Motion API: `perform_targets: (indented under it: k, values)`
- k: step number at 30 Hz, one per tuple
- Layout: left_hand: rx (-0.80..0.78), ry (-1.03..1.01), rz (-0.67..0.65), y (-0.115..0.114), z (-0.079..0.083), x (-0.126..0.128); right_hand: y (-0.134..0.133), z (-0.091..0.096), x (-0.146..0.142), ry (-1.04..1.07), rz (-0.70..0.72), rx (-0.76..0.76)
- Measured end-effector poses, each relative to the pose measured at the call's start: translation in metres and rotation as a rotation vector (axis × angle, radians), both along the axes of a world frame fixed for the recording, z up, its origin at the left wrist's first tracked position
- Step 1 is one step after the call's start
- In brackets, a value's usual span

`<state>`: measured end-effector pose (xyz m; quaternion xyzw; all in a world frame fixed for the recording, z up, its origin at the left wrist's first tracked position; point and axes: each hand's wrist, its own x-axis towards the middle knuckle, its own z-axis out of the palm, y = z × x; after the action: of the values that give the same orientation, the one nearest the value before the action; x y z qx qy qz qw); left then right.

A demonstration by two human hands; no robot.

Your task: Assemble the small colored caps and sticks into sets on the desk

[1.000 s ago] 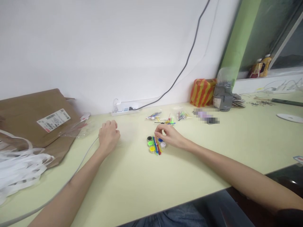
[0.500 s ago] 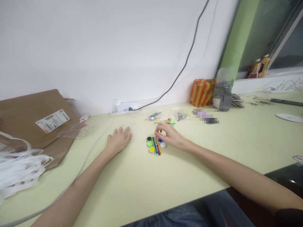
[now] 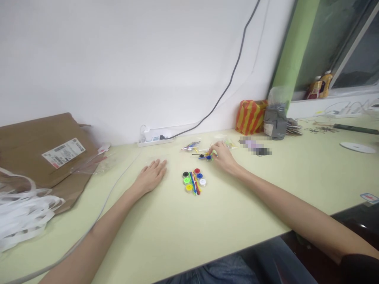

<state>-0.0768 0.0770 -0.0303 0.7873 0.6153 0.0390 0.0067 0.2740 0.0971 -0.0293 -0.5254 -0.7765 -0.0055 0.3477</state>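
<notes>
My left hand (image 3: pixel 152 175) lies flat on the table with its fingers stretched out, a clear plastic sheet or bag beneath its fingertips. Further right, my right hand (image 3: pixel 225 157) reaches to a small pile of loose parts (image 3: pixel 208 157) with blue and black discs and thin sticks. Its fingers are bent together there; what they pinch is hidden. Nearer to me lie two columns of small round pieces: black, green (image 3: pixel 186 180) and yellow (image 3: pixel 189 188) on the left, red (image 3: pixel 197 171), blue and white (image 3: pixel 202 182) on the right. Several coloured plastic sticks (image 3: pixel 194 184) lie between them.
Small clear bags of parts (image 3: pixel 191 146) lie behind the pile. A power strip (image 3: pixel 155 136) rests against the wall. Cardboard (image 3: pixel 29 146) and white strapping (image 3: pixel 26 217) occupy the left side; a striped bag (image 3: pixel 251 117) and a grey bag (image 3: pixel 275 122) stand at the back right.
My right hand has moved away from the round pieces, back and right to the loose pile. The red round piece now shows. My left hand has hardly moved.
</notes>
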Motion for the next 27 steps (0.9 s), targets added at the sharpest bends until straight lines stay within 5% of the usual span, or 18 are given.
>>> perform_targets:
  k: [12,27]
  values:
    - [-0.020,0.017,-0.006,-0.0022,0.0034,0.0015,-0.0059,0.0038,-0.0068,-0.135,-0.103,-0.111]
    - [-0.026,-0.006,0.021,-0.0010,0.0030,0.0032,-0.0049,0.0036,-0.0066,-0.092,0.002,-0.077]
